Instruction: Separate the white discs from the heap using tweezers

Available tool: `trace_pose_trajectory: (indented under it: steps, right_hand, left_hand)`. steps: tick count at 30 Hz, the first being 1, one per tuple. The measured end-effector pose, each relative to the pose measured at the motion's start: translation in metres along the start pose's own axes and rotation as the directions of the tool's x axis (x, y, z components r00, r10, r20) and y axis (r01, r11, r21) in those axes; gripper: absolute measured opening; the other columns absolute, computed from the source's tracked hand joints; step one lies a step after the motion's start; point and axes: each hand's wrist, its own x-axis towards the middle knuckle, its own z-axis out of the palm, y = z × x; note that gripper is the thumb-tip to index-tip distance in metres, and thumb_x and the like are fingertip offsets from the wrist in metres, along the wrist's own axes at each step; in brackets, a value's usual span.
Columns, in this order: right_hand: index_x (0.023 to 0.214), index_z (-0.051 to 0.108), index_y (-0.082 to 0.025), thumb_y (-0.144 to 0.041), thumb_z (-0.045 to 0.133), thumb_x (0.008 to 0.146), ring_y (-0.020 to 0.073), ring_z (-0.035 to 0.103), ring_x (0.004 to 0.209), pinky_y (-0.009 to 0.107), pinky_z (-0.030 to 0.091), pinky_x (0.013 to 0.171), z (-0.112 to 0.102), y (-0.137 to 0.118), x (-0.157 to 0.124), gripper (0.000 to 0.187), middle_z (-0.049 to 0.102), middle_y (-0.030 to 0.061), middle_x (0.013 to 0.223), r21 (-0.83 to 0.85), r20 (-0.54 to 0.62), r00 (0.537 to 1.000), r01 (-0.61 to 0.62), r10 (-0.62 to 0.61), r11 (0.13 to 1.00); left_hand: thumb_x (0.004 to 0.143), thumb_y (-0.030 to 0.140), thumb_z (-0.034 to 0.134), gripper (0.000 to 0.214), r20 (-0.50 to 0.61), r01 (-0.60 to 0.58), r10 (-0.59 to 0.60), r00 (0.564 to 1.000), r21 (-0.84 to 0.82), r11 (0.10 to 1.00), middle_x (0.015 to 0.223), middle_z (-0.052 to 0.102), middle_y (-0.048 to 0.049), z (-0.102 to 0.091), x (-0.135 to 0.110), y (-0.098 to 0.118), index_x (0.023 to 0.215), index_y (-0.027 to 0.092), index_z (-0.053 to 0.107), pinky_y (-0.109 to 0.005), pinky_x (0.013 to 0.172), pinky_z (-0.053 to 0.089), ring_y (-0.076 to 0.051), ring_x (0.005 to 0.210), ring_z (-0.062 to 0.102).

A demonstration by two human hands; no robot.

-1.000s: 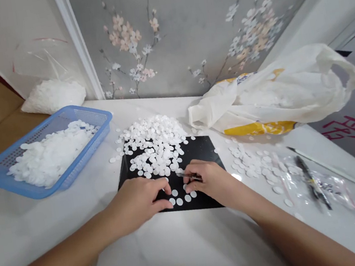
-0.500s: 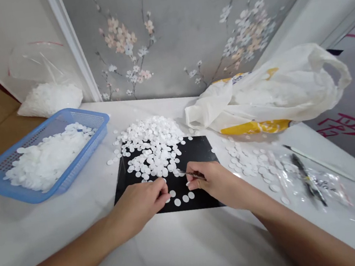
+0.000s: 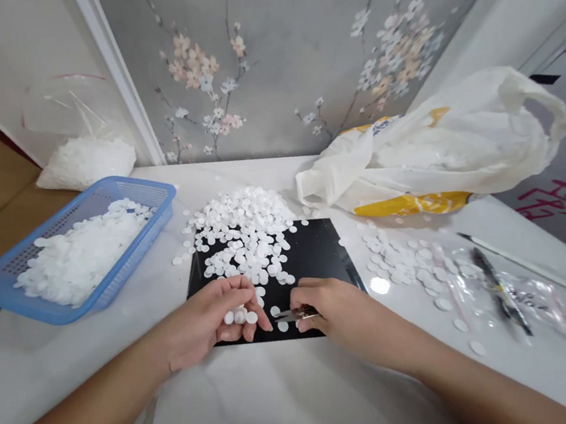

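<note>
My left hand [image 3: 223,311] is turned palm up over the front left of the black sheet [image 3: 314,246], its fingers curled around several small white discs [image 3: 239,316]. My right hand [image 3: 322,305] grips a pair of metal tweezers [image 3: 287,315], whose tips point left toward the left hand. Close to the tips, a couple of loose discs [image 3: 274,311] lie on the sheet. Behind both hands, a pile of white discs [image 3: 247,220] spreads from the table onto the back of the sheet.
On the left stands a blue basket [image 3: 135,250] of white discs, with a clear bag [image 3: 89,158] of white pieces behind it. A white plastic bag [image 3: 412,159] lies at the back right. More discs [image 3: 400,259], a black pen [image 3: 499,290] and a white stick [image 3: 527,262] lie on the right.
My left hand has turned from knuckles up to palm up, showing discs in it. My right hand has come forward, bringing the tweezers closer to the sheet's front edge.
</note>
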Motion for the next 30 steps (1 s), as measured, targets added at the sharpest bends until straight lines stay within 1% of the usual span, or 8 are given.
trace_pose_trajectory:
  steps: [6,11,15,18,21,23,26,30]
  right_hand:
    - [0.069,0.057,-0.02,-0.017,0.062,0.078,0.013,0.055,0.063,0.024,0.04,0.058,0.006,-0.011,0.004,0.011,0.059,-0.002,0.07,0.344,-0.21,0.974,-0.004,0.082,0.939]
    - [0.08,0.057,-0.021,-0.024,0.056,0.083,0.0133,0.059,0.061,0.026,0.048,0.059,0.014,-0.026,0.006,0.005,0.061,0.0001,0.079,0.607,-0.219,0.976,0.134,0.002,0.784]
    - [0.079,0.06,-0.021,-0.026,0.056,0.083,0.0135,0.055,0.061,0.025,0.044,0.058,0.011,-0.019,0.008,0.008,0.061,-0.0006,0.072,0.432,-0.321,0.941,0.043,0.109,0.901]
    - [0.068,0.06,-0.02,-0.022,0.065,0.076,0.0126,0.051,0.06,0.024,0.038,0.055,0.013,-0.009,0.009,0.01,0.06,-0.0012,0.071,0.232,-0.198,0.978,-0.014,0.061,0.973]
    - [0.068,0.06,-0.019,-0.017,0.066,0.075,0.0116,0.051,0.062,0.023,0.036,0.056,0.02,-0.004,0.007,0.01,0.059,-0.0014,0.076,0.16,-0.108,0.994,0.005,0.012,0.987]
    - [0.069,0.058,-0.019,-0.017,0.066,0.076,0.0113,0.05,0.062,0.023,0.036,0.057,0.022,-0.003,0.006,0.01,0.058,-0.0017,0.078,0.143,-0.092,0.996,0.018,-0.004,0.99]
    - [0.07,0.057,-0.02,-0.022,0.064,0.079,0.0114,0.048,0.061,0.024,0.035,0.056,0.022,-0.004,0.004,0.012,0.056,-0.0028,0.073,0.168,-0.091,0.996,0.008,0.008,0.986]
    - [0.074,0.056,-0.021,-0.029,0.062,0.08,0.0112,0.044,0.057,0.023,0.034,0.052,0.021,-0.012,0.006,0.012,0.052,-0.0046,0.064,0.379,-0.18,0.977,-0.038,0.114,0.925]
  left_hand:
    - [0.087,0.057,0.045,0.046,-0.007,-0.046,0.046,0.999,-0.029,0.999,0.076,0.068,-0.0085,0.012,0.005,-0.012,0.091,0.013,0.059,-0.021,0.044,0.028,-0.013,0.059,0.059]
    - [0.085,0.059,0.045,0.049,-0.003,-0.066,0.066,0.998,-0.082,0.994,0.075,0.066,-0.0069,0.016,0.007,-0.017,0.084,0.012,0.061,-0.022,0.048,0.031,-0.013,0.062,0.059]
    - [0.085,0.056,0.048,0.046,-0.113,-0.102,0.094,0.989,-0.071,0.992,0.061,0.055,-0.0004,0.011,0.003,-0.009,0.066,0.015,0.051,-0.021,0.043,0.022,-0.007,0.05,0.044]
    - [0.086,0.055,0.048,0.053,-0.164,-0.189,0.175,0.971,-0.072,0.979,0.049,0.029,0.0065,0.003,-0.001,-0.002,0.053,0.018,0.029,-0.022,0.041,0.012,-0.004,0.041,0.024]
    - [0.088,0.053,0.046,0.048,-0.181,-0.224,0.21,0.961,-0.058,0.973,0.049,0.019,0.0086,-0.004,-0.003,0.0,0.057,0.019,0.033,-0.022,0.039,0.009,-0.005,0.04,0.014]
    - [0.088,0.05,0.046,0.037,-0.176,-0.216,0.214,0.961,0.006,0.976,0.048,0.022,0.0094,-0.007,-0.002,-0.002,0.069,0.019,0.047,-0.021,0.039,0.009,-0.005,0.039,0.016]
    - [0.088,0.045,0.049,0.028,-0.13,-0.175,0.195,0.972,0.149,0.973,0.05,0.04,0.0073,-0.007,0.001,-0.006,0.087,0.019,0.056,-0.019,0.041,0.017,-0.006,0.042,0.028]
    - [0.085,0.047,0.051,0.032,-0.02,-0.144,0.156,0.988,0.283,0.948,0.058,0.056,0.0028,-0.002,0.005,-0.011,0.085,0.016,0.058,-0.02,0.044,0.023,-0.006,0.044,0.034]
